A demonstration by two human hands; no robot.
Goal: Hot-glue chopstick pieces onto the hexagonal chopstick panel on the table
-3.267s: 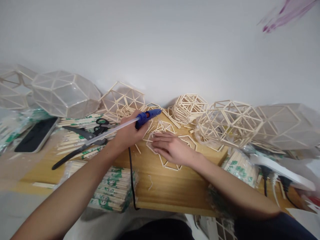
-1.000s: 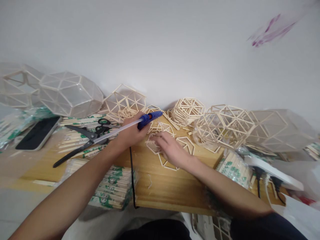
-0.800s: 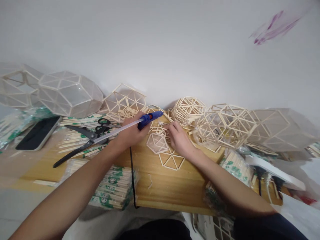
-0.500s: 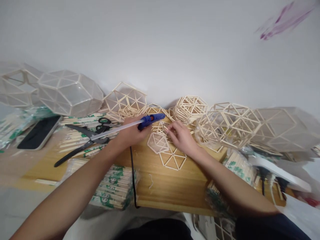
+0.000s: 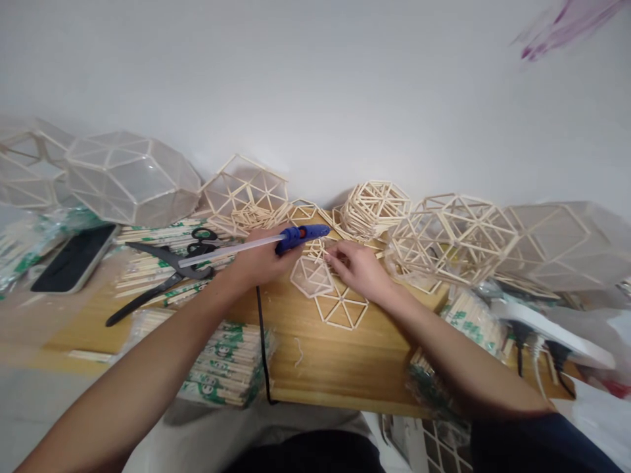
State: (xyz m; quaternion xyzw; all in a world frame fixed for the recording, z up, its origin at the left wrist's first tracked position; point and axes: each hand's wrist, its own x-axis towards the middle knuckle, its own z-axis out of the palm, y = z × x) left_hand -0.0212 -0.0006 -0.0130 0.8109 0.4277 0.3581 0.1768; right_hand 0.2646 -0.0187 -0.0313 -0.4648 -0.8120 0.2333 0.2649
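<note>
My left hand [image 5: 265,257] is wrapped round a blue hot glue gun [image 5: 302,238], with a long translucent glue stick [image 5: 231,251] jutting from its back toward the left. Close by, my right hand [image 5: 359,266] has its fingers pinched together over the small stick pieces [image 5: 314,248]; what lies between the fingertips is too small to make out. Below the hands, a pentagon panel covered with a pale sheet [image 5: 310,276] overlaps an open hexagon frame of wooden sticks [image 5: 342,310]. The glue gun's nozzle is near the right fingers.
Large stick-framed shapes [image 5: 131,177] line the wall. A stack of stick frames [image 5: 377,207] stands behind my right hand. Black scissors [image 5: 167,269], a phone [image 5: 73,259] and packs of chopsticks [image 5: 221,368] lie left. A power strip [image 5: 557,335] is at right; a black cord [image 5: 263,348] crosses the table [image 5: 340,368].
The view has shifted slightly. Both hands stay almost in place, with the glue gun still in my left hand and the right fingers still pinched beside it.
</note>
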